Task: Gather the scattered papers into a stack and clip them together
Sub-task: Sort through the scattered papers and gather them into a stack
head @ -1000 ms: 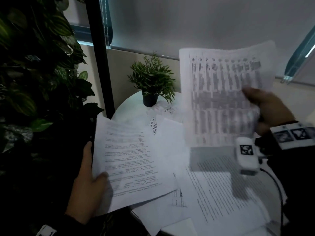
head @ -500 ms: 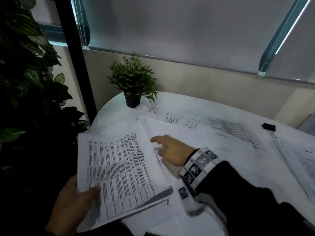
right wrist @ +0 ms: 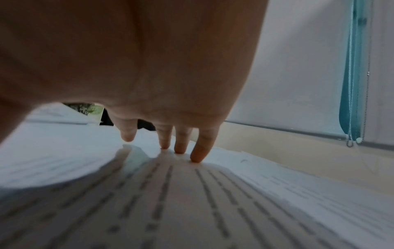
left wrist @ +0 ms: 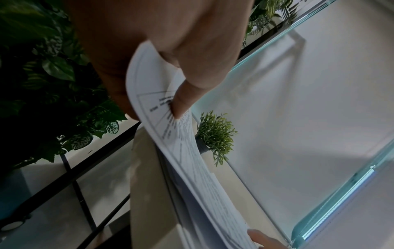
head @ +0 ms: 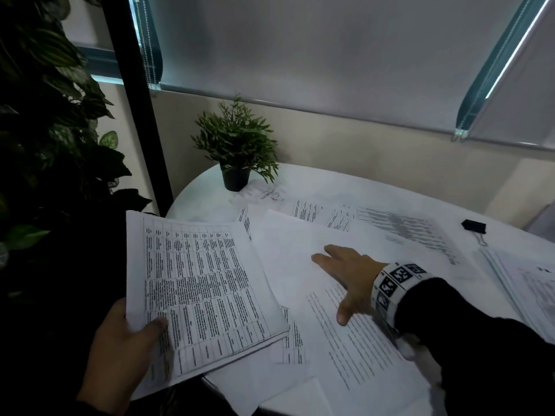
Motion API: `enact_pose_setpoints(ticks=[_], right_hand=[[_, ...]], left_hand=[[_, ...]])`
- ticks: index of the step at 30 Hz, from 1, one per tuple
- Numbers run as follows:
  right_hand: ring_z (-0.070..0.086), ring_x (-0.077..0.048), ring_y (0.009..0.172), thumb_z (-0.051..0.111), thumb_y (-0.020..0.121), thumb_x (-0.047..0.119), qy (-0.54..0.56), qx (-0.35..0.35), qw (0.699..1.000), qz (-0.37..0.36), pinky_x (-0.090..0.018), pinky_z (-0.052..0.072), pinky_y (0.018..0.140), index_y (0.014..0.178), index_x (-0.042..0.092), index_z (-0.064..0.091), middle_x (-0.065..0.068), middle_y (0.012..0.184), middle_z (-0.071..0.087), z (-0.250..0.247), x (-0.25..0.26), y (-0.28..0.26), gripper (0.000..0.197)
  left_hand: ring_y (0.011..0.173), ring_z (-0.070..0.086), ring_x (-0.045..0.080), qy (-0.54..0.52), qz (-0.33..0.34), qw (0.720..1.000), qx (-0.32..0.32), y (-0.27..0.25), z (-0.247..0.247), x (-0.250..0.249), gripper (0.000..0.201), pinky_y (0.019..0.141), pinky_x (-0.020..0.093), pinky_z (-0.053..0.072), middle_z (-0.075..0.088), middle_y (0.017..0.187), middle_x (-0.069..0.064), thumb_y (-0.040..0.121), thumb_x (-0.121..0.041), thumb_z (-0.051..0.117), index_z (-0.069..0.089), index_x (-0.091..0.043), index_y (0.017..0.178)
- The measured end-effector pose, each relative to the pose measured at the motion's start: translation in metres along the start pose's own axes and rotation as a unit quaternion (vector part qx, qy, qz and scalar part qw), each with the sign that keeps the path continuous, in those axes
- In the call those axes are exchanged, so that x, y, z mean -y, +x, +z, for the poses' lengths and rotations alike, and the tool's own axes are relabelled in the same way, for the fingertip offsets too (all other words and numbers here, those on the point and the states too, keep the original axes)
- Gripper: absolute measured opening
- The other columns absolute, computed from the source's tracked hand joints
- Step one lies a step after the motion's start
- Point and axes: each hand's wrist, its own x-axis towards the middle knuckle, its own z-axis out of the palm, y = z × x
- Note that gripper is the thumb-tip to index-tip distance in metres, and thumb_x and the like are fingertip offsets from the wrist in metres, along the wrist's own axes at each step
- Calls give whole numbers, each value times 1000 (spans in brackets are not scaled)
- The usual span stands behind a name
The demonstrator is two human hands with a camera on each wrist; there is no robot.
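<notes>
My left hand (head: 126,340) grips a small stack of printed papers (head: 198,289) at its near left corner, thumb on top, held over the table's left edge. In the left wrist view the thumb (left wrist: 189,94) pinches that stack (left wrist: 192,160). My right hand (head: 345,277) lies flat with straight fingers on a loose printed sheet (head: 354,340) in the middle of the round white table (head: 204,193). The right wrist view shows its fingertips (right wrist: 198,151) touching the sheet (right wrist: 192,210). More loose sheets (head: 405,229) lie scattered behind. A black binder clip (head: 474,227) sits at the far right.
A small potted plant (head: 237,154) stands at the table's back left. Large dark foliage (head: 45,130) and a black post (head: 135,100) fill the left side. Another pile of sheets (head: 522,283) lies at the right edge. Window blinds (head: 315,46) hang behind.
My right hand laid the table-printed sheet onto the stack in my left hand, then moved right and down onto a loose sheet on the table. The view has shifted right.
</notes>
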Motion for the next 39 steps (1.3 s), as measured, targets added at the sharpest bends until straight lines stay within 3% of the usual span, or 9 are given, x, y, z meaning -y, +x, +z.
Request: enact_pose_setpoints(ticks=[3, 9, 14, 17, 20, 26, 28, 33, 39], right_hand=[[1, -20, 145, 80, 54, 59, -52, 0, 999, -2, -46, 12, 117, 149, 36, -2, 7, 159, -7, 0, 0, -2, 128], [35, -24, 126, 77, 59, 56, -71, -92, 993, 35, -41, 24, 104, 143, 39, 21, 5, 139, 40, -8, 3, -2, 103], [61, -17, 81, 70, 54, 44, 149, -246, 958, 22, -28, 47, 70, 67, 29, 57, 1, 73, 63, -40, -11, -22, 23], [55, 3, 49, 76, 73, 24, 363, -349, 863, -25, -14, 43, 48, 71, 18, 64, 7, 56, 62, -77, -8, -55, 14], [61, -1, 58, 66, 87, 20, 495, -452, 742, -11, -12, 43, 46, 85, 12, 68, 10, 63, 68, -91, -2, -64, 8], [57, -22, 116, 54, 93, 34, 455, -365, 807, 90, -32, 42, 100, 122, 4, 58, -6, 122, 62, -27, 61, 9, 41], [56, -22, 116, 54, 93, 34, 488, -283, 824, 50, -37, 43, 101, 128, 11, 51, -3, 125, 60, -2, 91, 21, 42], [58, -24, 116, 57, 92, 26, 575, -148, 804, -14, -44, 45, 101, 132, 18, 46, -7, 127, 60, 11, 105, 25, 43], [31, -38, 134, 61, 74, 65, 247, -192, 890, 332, -49, 33, 106, 148, 16, 9, -20, 146, 30, -9, 22, 11, 103]], left_hand=[[96, 53, 23, -4, 7, 1000, -2, 2, 1, 6, 45, 93, 36, 39, 60, 118, 17, 84, 7, 62, 51, -2, 127], [110, 56, 29, -9, 28, 1000, 6, 3, 1, 9, 48, 98, 38, 39, 59, 124, 15, 86, 7, 60, 49, -2, 132], [101, 55, 24, -14, 26, 1000, 8, 5, 1, 12, 45, 93, 34, 39, 60, 113, 11, 85, 11, 57, 52, -2, 128], [98, 56, 24, -16, 11, 1000, -1, 7, 4, 14, 43, 89, 32, 38, 60, 107, 8, 85, 11, 54, 55, -4, 125], [98, 56, 25, -33, 3, 999, 14, 7, 6, 12, 43, 89, 33, 39, 61, 108, 10, 86, 11, 53, 55, -6, 124], [100, 62, 24, -193, -58, 976, 86, -2, 13, 4, 19, 87, 35, 45, 68, 104, 2, 92, -13, 54, 65, -16, 107], [114, 58, 26, -212, -64, 968, 115, -4, 12, 3, 37, 99, 41, 40, 64, 122, 3, 91, -35, 58, 60, -18, 124], [102, 60, 19, -75, -9, 989, 129, -5, 8, 13, 53, 94, 37, 42, 64, 113, -1, 80, -6, 72, 53, -18, 127], [122, 48, 37, 0, -13, 997, 75, 0, 7, 15, 57, 100, 44, 37, 52, 133, 20, 84, 11, 60, 43, -1, 138]])
